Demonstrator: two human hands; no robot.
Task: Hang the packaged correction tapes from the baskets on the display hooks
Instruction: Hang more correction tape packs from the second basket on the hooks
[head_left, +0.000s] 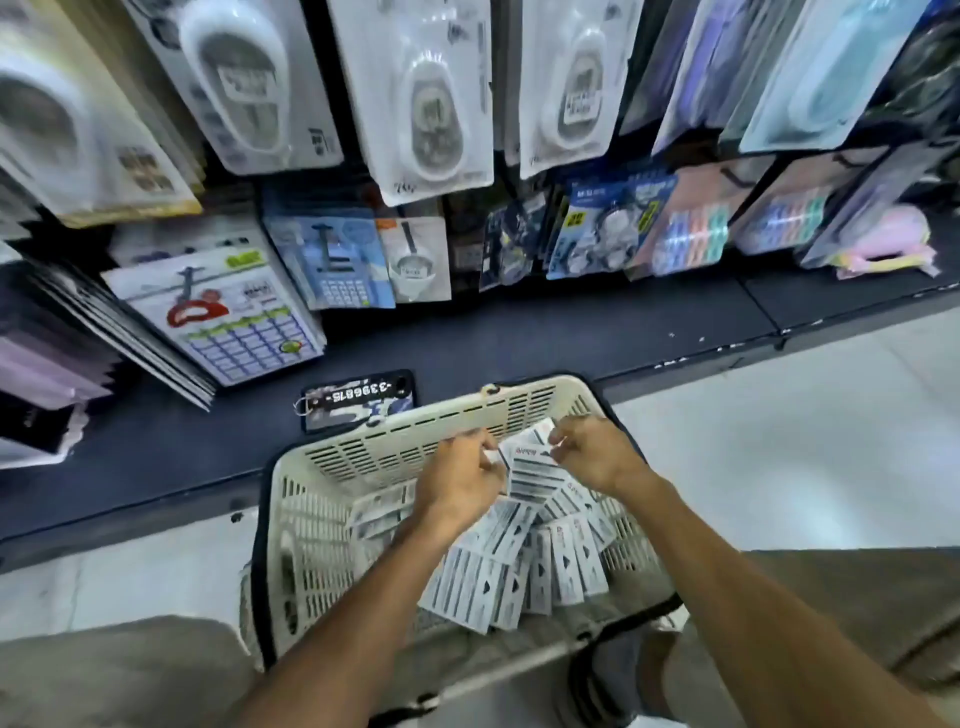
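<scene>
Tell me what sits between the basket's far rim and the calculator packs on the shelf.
Head view: a dark tag pack with white digits lies on the shelf, between basket and calculator packs.

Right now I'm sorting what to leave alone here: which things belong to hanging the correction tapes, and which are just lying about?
Belong to the job:
- cream basket
- loose packets in it
- held packets, pinched by left hand and right hand

Just lying about:
- number-plate card on the dark shelf
- hanging calculator packs
- clock packs
</scene>
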